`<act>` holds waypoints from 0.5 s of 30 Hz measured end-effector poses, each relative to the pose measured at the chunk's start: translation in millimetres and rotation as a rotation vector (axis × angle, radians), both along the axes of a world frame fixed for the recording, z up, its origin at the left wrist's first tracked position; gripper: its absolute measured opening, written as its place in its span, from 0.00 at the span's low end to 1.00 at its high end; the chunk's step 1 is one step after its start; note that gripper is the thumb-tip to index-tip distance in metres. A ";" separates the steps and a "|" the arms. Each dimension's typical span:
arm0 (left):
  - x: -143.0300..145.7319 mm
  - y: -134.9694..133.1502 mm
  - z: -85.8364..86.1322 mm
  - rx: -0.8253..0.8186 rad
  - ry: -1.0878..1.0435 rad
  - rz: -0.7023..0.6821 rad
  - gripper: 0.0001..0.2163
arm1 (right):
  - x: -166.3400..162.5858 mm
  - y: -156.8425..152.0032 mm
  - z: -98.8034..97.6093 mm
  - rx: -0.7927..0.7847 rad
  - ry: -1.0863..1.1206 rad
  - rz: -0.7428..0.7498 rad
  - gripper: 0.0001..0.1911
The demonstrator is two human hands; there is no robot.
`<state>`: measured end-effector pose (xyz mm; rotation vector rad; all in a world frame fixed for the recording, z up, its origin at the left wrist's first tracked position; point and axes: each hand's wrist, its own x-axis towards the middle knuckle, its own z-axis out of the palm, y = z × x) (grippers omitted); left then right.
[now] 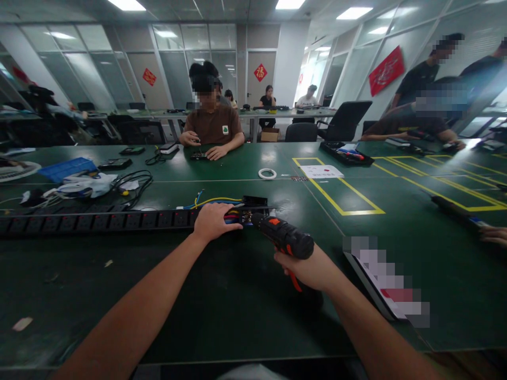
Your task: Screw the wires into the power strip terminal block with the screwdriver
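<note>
A long black power strip with many sockets lies across the green table, reaching out past the left side. Its right end is uncovered, showing coloured wires and a small terminal part. My left hand is wrapped over the strip just left of that end, thumb pointing right. In my right hand is a black and orange cordless drill, its tip at the uncovered end. Whether the tip sits on a screw is too small to tell. Yellow and blue wires stick out behind the strip.
Beyond the strip are a blue tray, black cables, a white ring and a black toolbox. A white-covered box lies right of my arm. A person works opposite; another hand shows at far right.
</note>
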<state>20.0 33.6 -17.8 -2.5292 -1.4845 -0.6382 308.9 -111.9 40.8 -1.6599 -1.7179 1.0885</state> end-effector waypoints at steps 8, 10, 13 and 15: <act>0.0 0.6 -0.1 0.003 0.002 -0.008 0.38 | -1.3 -1.3 3.2 -0.033 0.009 -0.013 0.08; -0.3 1.0 -0.5 0.002 -0.002 -0.012 0.38 | -1.7 -1.1 3.9 -0.053 0.013 -0.029 0.10; -1.2 2.4 -2.1 0.001 -0.003 -0.022 0.39 | -2.9 -0.9 4.0 -0.066 0.033 -0.035 0.11; -1.7 3.2 -3.3 0.005 -0.008 -0.029 0.39 | -4.4 -1.3 4.4 -0.037 0.044 -0.021 0.11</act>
